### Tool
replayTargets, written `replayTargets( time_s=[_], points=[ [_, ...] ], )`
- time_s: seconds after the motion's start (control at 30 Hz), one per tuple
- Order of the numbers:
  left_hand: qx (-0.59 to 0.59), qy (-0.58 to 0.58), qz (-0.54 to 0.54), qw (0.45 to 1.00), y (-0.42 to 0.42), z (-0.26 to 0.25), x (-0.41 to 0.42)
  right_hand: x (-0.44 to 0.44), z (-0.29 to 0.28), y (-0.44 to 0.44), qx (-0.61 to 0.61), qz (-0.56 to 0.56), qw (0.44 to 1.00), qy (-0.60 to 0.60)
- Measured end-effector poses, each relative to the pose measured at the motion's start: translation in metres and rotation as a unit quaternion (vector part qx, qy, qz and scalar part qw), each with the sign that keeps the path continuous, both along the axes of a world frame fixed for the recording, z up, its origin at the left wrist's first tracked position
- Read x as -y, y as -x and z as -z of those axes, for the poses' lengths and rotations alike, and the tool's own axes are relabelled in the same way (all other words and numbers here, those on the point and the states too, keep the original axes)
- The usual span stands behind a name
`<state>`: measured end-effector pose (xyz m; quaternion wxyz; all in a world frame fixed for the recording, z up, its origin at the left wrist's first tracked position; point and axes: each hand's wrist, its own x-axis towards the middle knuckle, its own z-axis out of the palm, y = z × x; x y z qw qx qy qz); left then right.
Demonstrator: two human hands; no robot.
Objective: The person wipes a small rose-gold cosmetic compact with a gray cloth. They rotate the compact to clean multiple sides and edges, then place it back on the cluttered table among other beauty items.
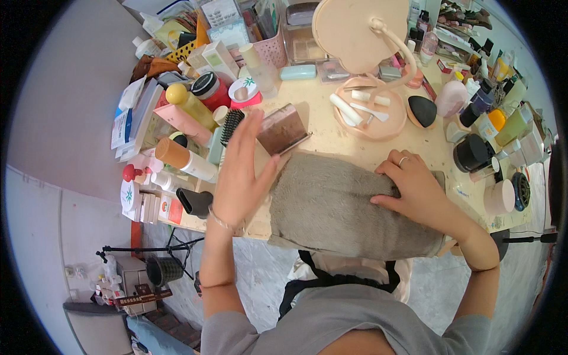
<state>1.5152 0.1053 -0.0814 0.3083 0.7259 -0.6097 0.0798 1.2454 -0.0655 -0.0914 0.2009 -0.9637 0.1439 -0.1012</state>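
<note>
A grey-brown plush towel (328, 199) lies spread over the near edge of the table. My right hand (410, 188), with a ring on one finger, rests on its right part, fingers bent; whether it pinches the cloth is not plain. Left of the towel, my left hand (244, 173) is raised with fingers extended and thumb apart, holding nothing. Just beyond it stands a brown reflective box or palette (284, 128), and a black-bristled brush (231, 126) shows beside its fingertips. A round pink tray (370, 128) under the mirror (355, 35) holds white tubes and a small spatula.
Cosmetic bottles, tubes and jars crowd the left side, including a wood-capped bottle (177, 157) and a black nozzle (194, 203). On the right are a black makeup sponge (421, 112), a black jar (470, 153) and a pink jar (499, 197). A tripod (151, 249) stands on the floor.
</note>
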Motion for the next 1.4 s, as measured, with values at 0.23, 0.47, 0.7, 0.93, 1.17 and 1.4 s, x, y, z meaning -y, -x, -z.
replayTargets(
  time_s=[0.23, 0.47, 0.7, 0.93, 1.17, 1.4],
  points=[
    [0.046, -0.127, -0.085, 0.987, -0.025, 0.005, 0.03, 0.013, -0.005, 0.002, 0.157, -0.127, 0.945, -0.258],
    [-0.036, -0.091, -0.013, 0.995, -0.001, -0.013, 0.043, 0.014, 0.005, 0.01, 0.132, -0.142, 0.801, -0.567],
    [-0.015, -0.091, 0.1, 0.991, 0.025, -0.008, 0.053, 0.008, -0.009, 0.006, 0.184, 0.164, 0.772, -0.586],
    [-0.073, -0.105, 0.2, 0.971, 0.012, 0.004, 0.059, 0.027, -0.018, 0.001, 0.163, 0.168, 0.794, -0.561],
    [-0.188, -0.191, 0.21, 0.94, 0.008, 0.012, 0.063, 0.032, 0.014, -0.005, 0.115, 0.058, 0.96, -0.25],
    [-0.163, -0.135, 0.164, 0.964, 0.024, 0.028, 0.055, 0.008, 0.01, -0.034, 0.074, 0.03, 0.996, -0.026]
  ],
)
